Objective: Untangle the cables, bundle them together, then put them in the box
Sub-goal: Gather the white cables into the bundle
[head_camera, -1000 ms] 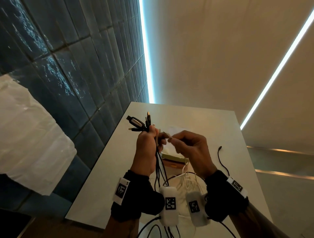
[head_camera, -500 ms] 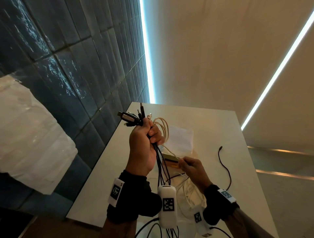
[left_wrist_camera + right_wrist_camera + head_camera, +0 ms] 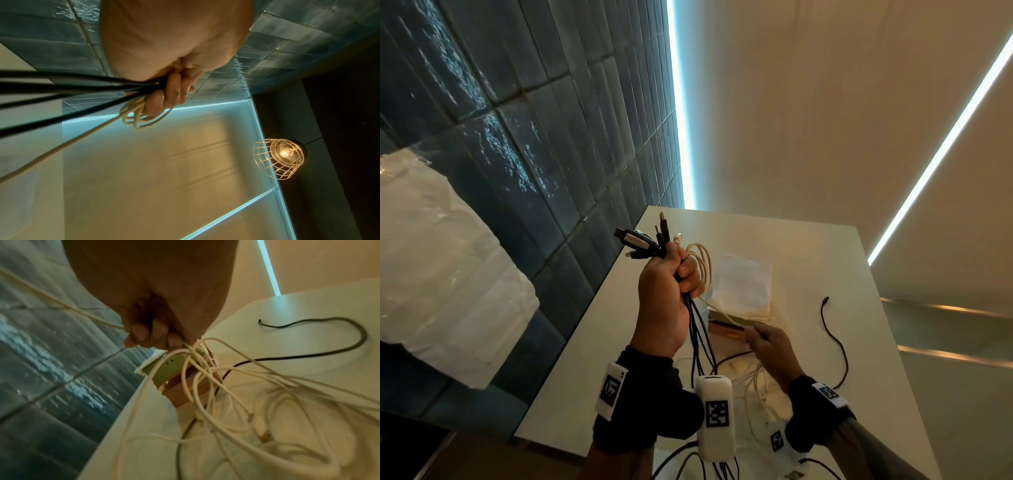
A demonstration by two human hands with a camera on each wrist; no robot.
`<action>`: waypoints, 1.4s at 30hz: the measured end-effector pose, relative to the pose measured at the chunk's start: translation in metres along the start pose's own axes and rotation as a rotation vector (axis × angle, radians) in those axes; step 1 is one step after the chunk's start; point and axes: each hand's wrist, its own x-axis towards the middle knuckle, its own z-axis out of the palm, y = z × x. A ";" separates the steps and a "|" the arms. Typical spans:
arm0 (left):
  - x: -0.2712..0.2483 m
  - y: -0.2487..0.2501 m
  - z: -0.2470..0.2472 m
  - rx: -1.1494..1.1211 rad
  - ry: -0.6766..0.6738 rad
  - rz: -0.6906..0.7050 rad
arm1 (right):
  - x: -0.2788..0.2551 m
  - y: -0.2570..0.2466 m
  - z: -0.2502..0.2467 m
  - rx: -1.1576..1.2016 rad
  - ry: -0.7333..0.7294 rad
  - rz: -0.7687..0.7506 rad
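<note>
My left hand point(image 3: 667, 294) is raised above the white table point(image 3: 808, 253) and grips a bunch of black cables point(image 3: 697, 339) with their plugs point(image 3: 643, 240) sticking up. Loops of a cream cable point(image 3: 702, 263) hang over its fingers point(image 3: 164, 97). Lower and to the right, my right hand point(image 3: 770, 346) pinches white cables point(image 3: 205, 369) that trail down to a loose tangle point(image 3: 267, 418) on the table. The small brown and green box point(image 3: 732, 325) sits just beyond the right hand's fingers point(image 3: 156, 335).
A single black cable point(image 3: 835, 342) lies loose on the table's right side. White paper or a bag point(image 3: 743, 284) lies behind the box. A dark tiled wall point(image 3: 534, 137) runs along the left of the table. A white bundle point(image 3: 438, 267) sits at far left.
The right hand has dropped from beside the left hand down toward the box, drawing white cable with it. The left hand rose slightly, now with cream loops over its fingers.
</note>
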 end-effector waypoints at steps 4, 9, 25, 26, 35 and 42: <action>0.005 -0.008 -0.003 0.055 0.064 -0.044 | 0.001 -0.055 -0.014 0.230 0.138 -0.033; 0.006 -0.021 0.003 0.184 0.161 -0.113 | -0.017 -0.135 -0.023 0.398 0.050 -0.302; -0.002 -0.003 0.010 -0.086 -0.015 -0.012 | -0.021 -0.063 -0.023 0.288 -0.121 -0.191; -0.002 -0.002 0.009 -0.080 -0.018 -0.003 | -0.020 -0.051 -0.023 0.278 -0.109 -0.172; -0.003 -0.003 0.007 -0.037 -0.033 0.043 | -0.017 -0.016 -0.011 0.106 -0.002 -0.161; -0.002 0.007 0.004 -0.031 -0.038 0.096 | -0.011 0.009 -0.014 -0.062 0.019 -0.091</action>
